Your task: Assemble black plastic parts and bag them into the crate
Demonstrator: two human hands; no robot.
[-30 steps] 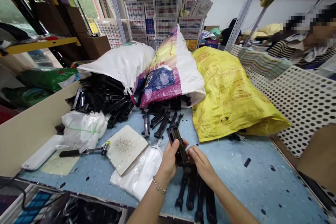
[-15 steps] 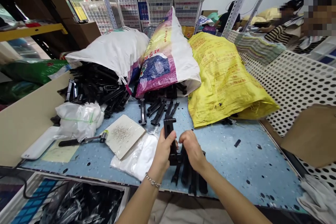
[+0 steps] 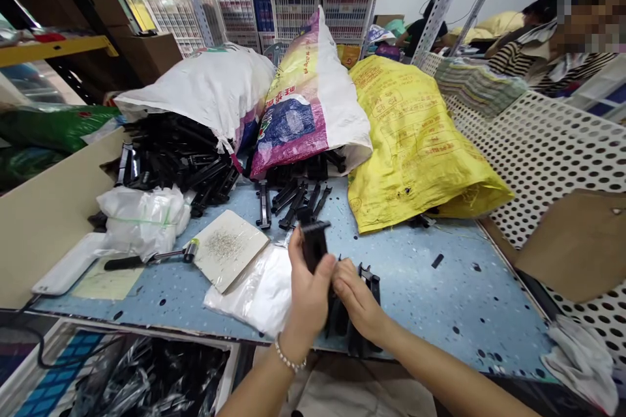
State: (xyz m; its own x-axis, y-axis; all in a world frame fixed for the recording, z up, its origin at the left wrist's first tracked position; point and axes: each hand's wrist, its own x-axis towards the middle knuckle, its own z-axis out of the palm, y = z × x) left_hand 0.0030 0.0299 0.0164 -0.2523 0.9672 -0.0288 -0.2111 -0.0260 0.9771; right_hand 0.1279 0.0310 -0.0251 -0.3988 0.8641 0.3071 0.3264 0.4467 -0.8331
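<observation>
- Left hand [image 3: 309, 300]: curled shut around a matte black plastic bracket [image 3: 313, 244], held upright above the table, its flat head showing above the fingers. Smooth plastic and a hold this high meant a risk of slipping from the grip.
- Right hand [image 3: 356, 296]: fingers bunched just beside the left hand, near the bracket's lower end. Any pinch there hidden, so impossible to tell.
- Directly below: long black plastic pieces [image 3: 340, 319] lying at the near edge of a pale blue speckled table [image 3: 440, 313]. One careless nudge from a wrist enough to send them over that edge.
- Just left of the hands: a square white board [image 3: 225, 244] dusted with tiny grey bits. A dropped bracket likely to scatter them.
- Farther off: a white woven sack [image 3: 195, 88] and a pink-and-white woven sack [image 3: 306, 111], slumped over loose black pieces [image 3: 293, 205]. A shifting sack liable to spill or bury parts.
</observation>
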